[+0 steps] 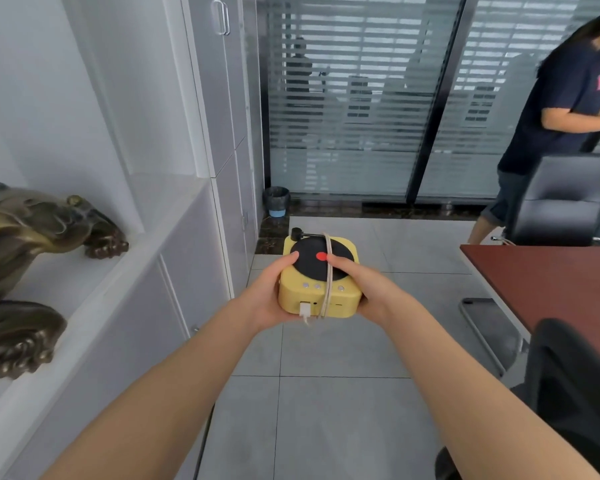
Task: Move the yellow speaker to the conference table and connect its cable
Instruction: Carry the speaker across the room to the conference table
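Note:
The yellow speaker (340, 297), shaped like a small record player with a black disc and a red dot on top, is held in the air over the tiled floor. My left hand (269, 294) grips its left side, thumb on the disc. My right hand (368, 289) grips its right side. A beige cable (327, 271) is wrapped around the speaker, and its white plug hangs at the front face. The dark red conference table (551, 289) lies to the right, apart from the speaker.
A white cabinet shelf (125, 268) with a bronze statue (32, 237) runs along the left. Black chairs (568, 202) stand at the table, one close at lower right. A person (561, 109) stands at the far right. A small bin (276, 201) sits by the glass wall.

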Available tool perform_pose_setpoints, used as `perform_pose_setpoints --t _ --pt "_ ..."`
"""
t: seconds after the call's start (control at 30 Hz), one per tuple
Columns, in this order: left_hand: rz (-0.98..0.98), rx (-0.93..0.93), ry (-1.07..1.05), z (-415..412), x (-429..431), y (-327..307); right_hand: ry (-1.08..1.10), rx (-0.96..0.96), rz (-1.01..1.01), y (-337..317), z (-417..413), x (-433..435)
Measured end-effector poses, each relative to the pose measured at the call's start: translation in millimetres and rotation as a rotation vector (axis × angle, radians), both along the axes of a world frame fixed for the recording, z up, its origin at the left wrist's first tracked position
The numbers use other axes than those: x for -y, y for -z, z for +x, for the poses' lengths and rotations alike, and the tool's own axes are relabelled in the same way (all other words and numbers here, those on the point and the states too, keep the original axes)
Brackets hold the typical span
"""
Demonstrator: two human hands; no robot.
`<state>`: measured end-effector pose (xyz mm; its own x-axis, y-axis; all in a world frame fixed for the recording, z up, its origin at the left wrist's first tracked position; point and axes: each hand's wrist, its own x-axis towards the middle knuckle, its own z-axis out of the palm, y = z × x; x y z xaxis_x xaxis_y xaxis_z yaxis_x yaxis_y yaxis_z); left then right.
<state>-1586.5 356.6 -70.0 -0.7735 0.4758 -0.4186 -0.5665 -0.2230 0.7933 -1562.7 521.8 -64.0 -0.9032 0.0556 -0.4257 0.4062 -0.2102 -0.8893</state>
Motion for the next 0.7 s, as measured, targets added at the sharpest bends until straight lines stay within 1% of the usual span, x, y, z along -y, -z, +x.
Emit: perform_pose_setpoints --t 0.13,0.3,0.5,0.7 --pt "-0.023 0.005 0.048 -35.4 1.1 3.2 0.008 0.009 0.009 -0.7 -28.1 -3.3" --pt "0.015 0.018 0.047 -80.8 -3.5 6.1 0.027 0.025 0.019 2.1 -72.7 -1.4" --pt "0.028 0.042 0.035 -159.2 0.5 8.7 0.084 0.014 0.089 8.6 -152.2 5.4" --pt "0.028 0.023 0.063 -238.6 10.4 5.2 0.115 0.007 0.087 8.1 -228.5 13.2"
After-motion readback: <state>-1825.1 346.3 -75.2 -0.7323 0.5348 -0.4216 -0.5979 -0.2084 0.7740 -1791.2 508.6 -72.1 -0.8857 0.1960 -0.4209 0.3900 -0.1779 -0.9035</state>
